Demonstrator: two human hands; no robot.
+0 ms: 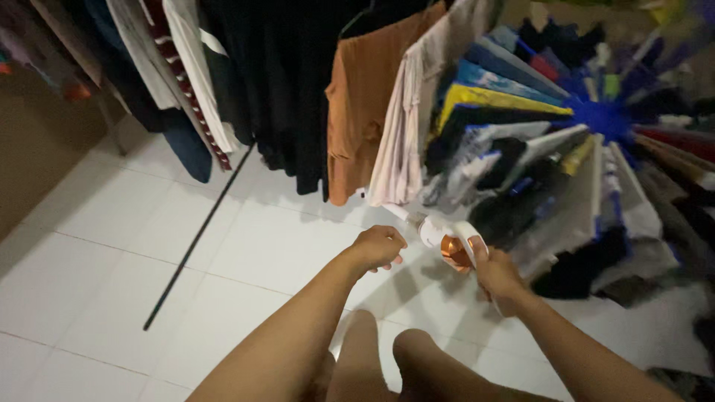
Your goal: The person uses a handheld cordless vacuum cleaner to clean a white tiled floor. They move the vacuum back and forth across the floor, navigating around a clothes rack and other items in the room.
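Down here we stand over a white tiled floor (112, 238), both arms stretched toward a round drying rack (607, 119) crowded with folded and hanging clothes. Our right hand (497, 274) is wrapped around the handle of a small white garment steamer with a copper-coloured face (447, 242), fingers closed firmly. Our left hand (378, 246) is curled nearly shut just beside the steamer's nose; we cannot tell whether it pinches anything. The steamer sits between the two hands, just under a pale hanging garment (402, 141) and near an orange shirt (361, 104). We judge the steaming is underway; the left hand would need to tauten the pale hem first.
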